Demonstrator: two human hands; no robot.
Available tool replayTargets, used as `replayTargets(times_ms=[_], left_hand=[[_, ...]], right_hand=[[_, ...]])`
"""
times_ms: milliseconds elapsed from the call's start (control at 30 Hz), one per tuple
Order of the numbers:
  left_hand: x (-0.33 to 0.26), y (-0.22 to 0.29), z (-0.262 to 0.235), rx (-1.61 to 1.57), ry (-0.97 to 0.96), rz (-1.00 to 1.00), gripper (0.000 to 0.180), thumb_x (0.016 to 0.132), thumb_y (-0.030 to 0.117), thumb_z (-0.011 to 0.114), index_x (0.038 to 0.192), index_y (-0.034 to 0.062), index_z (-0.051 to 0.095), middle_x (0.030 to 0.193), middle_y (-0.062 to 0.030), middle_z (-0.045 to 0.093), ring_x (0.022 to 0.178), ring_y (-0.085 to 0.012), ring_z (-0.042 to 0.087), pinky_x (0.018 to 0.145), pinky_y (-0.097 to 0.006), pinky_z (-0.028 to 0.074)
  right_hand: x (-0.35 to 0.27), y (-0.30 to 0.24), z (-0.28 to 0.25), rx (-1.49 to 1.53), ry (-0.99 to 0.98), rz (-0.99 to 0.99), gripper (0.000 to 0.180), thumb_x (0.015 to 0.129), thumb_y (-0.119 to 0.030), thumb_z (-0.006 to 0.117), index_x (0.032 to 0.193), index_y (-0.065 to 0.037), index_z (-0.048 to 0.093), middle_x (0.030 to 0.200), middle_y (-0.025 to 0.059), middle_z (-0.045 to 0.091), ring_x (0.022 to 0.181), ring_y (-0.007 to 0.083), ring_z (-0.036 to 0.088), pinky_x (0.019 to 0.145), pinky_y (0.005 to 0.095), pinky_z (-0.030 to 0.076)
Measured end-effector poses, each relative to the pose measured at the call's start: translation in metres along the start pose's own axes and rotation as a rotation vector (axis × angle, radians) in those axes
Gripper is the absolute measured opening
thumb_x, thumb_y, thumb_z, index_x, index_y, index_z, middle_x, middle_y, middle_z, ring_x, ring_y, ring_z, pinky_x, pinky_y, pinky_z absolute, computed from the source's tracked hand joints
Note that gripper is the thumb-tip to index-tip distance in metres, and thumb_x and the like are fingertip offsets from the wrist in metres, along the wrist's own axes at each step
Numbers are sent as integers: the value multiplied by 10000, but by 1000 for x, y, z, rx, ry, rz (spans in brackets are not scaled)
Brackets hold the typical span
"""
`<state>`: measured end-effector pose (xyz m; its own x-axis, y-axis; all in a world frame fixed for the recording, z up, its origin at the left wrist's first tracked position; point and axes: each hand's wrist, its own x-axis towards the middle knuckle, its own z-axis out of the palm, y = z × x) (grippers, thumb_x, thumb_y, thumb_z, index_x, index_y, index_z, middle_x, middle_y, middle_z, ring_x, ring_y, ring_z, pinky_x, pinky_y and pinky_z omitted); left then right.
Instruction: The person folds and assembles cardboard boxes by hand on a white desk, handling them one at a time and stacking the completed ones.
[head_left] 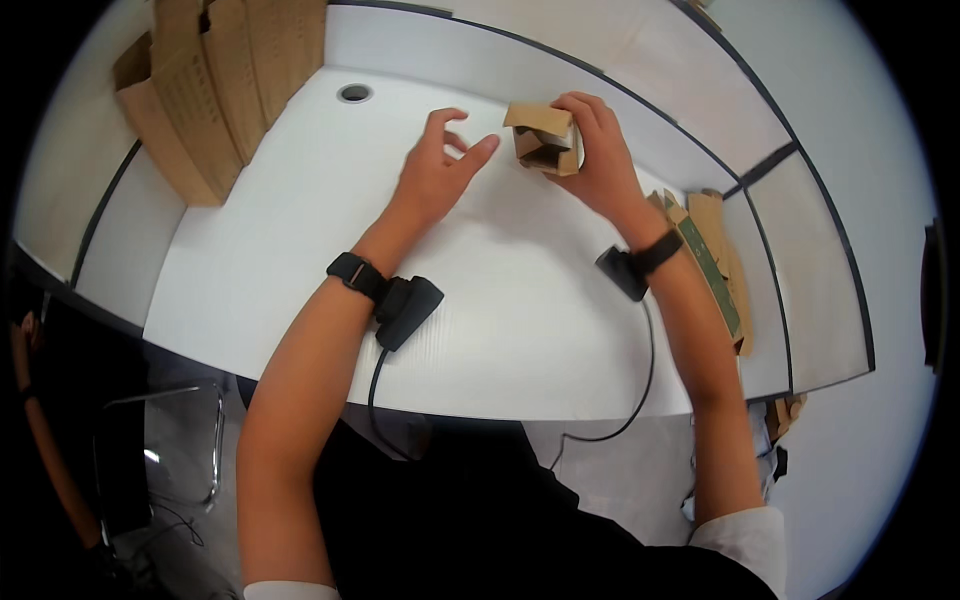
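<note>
A small brown cardboard box [543,140] is held above the far part of the white desk by my right hand [600,160], whose fingers wrap its right side. The box's end faces me with its flaps open, and its inside looks dark, with something pale near the upper edge that I cannot make out. Just left of the box, my left hand [443,165] is raised with fingers curved and thumb apart, touching nothing. Each wrist wears a black strap with a small black device [408,312] and a cable.
Tall brown cardboard boxes [215,100] stand at the desk's left back. Flattened cardboard pieces [712,260] lean along the right partition. A round cable hole [355,93] sits in the white desk [500,340]. A metal-framed chair [215,440] and another person's arm [50,450] show at lower left.
</note>
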<state>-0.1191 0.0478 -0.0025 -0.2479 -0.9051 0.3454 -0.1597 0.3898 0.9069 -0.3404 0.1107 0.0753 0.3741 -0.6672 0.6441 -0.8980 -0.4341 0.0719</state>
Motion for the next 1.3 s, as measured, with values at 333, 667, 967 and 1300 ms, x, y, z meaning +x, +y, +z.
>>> replayTargets(times_ms=[333, 667, 967, 1300], left_hand=[[-7, 3, -3, -40, -41, 230, 676, 751, 138, 758, 1373, 49, 509, 1220, -169, 639, 1017, -307, 692, 863, -377, 589], [-9, -9, 2, 98, 113, 319, 528, 805, 2, 536, 1329, 22, 599, 1181, -178, 644, 947, -318, 670, 820, -363, 566], [-12, 8, -7, 191, 134, 565, 448, 852, -83, 551, 1219, 161, 633, 1149, -114, 605, 891, -338, 679, 759, -408, 583], [-11, 2, -7, 104, 31, 494, 384, 877, -100, 530, 1114, 145, 707, 1167, -110, 566, 838, -270, 661, 751, -356, 563]], right_hand=[[-33, -58, 48, 866, -119, 478, 950, 836, -70, 784, 1603, -163, 232, 1627, 199, 239, 1203, 306, 629, 898, 362, 598], [-39, -61, 57, 1286, -53, 486, 849, 858, 110, 555, 1603, -144, 234, 1684, 150, 60, 1257, 318, 593, 963, 364, 592], [-36, -65, 51, 1407, 142, 624, 748, 882, 61, 419, 1589, -118, 257, 1478, 186, 439, 1247, 337, 605, 1047, 465, 558], [-38, -58, 50, 1600, 176, 665, 713, 913, 47, 423, 1594, -123, 301, 1587, 126, 324, 1252, 260, 571, 900, 392, 567]])
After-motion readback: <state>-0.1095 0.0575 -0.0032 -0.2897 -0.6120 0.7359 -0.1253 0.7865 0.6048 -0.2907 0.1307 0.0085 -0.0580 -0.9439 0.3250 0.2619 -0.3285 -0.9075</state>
